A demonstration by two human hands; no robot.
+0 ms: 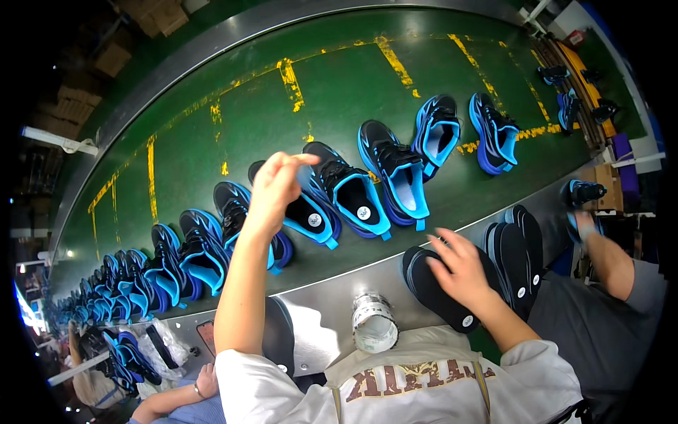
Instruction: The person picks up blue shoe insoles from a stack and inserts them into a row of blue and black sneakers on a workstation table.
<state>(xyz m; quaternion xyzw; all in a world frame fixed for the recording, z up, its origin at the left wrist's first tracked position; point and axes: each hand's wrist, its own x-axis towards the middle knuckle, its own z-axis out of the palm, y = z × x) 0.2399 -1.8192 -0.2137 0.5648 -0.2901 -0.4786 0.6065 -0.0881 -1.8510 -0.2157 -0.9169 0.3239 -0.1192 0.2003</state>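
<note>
The left hand (279, 189) was raised over the row on the green belt (339, 78), its forefinger stretched towards the toe of a black-and-blue shoe (346, 184), the other fingers curled; whether anything was pinched in it could not be told. The right hand (460, 270) was held half open, fingers loosely spread above black insoles (432, 288) stacked on the steel ledge (385, 272); nothing was seen gripped, and contact could not be made out. The insoles were judged light, thin and bendy, not fragile, best lifted singly by the rim. The shoe was judged light too, soft at the collar and stiffer at the sole, best steadied by the heel.
</note>
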